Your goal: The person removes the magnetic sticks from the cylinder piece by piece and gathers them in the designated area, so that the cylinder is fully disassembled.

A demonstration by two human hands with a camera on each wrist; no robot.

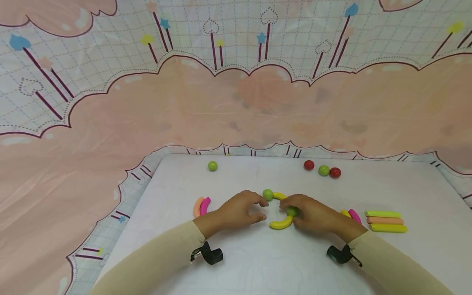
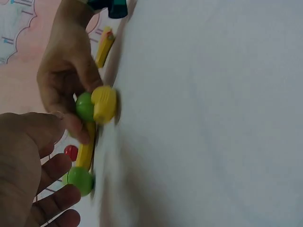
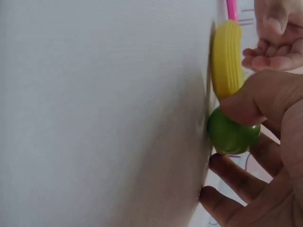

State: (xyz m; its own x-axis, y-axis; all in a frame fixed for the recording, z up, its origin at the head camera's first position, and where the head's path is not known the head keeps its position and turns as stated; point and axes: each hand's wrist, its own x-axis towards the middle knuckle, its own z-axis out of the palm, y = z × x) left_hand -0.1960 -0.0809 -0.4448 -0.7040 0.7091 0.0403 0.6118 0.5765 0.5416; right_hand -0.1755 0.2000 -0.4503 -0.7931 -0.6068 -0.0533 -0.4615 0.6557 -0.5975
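My right hand [image 1: 313, 213] pinches a glossy green ball [image 3: 234, 132] between thumb and fingers, low over the white tabletop. A ribbed yellow curved rod [image 1: 281, 223] meets this ball on the near side and bends toward the left. Beyond it, a second yellow curved rod [image 1: 279, 196] runs from the right fingers to another green ball [image 1: 267, 194]. Together these pieces form an arc that opens leftward. The left hand [image 1: 237, 211] holds nothing; its fingers and thumb are apart, with the fingertips close to the far green ball.
Left of the hands lie an orange curved rod [image 1: 198, 207] and a pink one [image 1: 205, 206]. Straight rods [image 1: 385, 221] lie side by side at right, near another pink rod [image 1: 355, 216]. A green ball [image 1: 212, 166] and red balls [image 1: 309, 165] sit toward the back.
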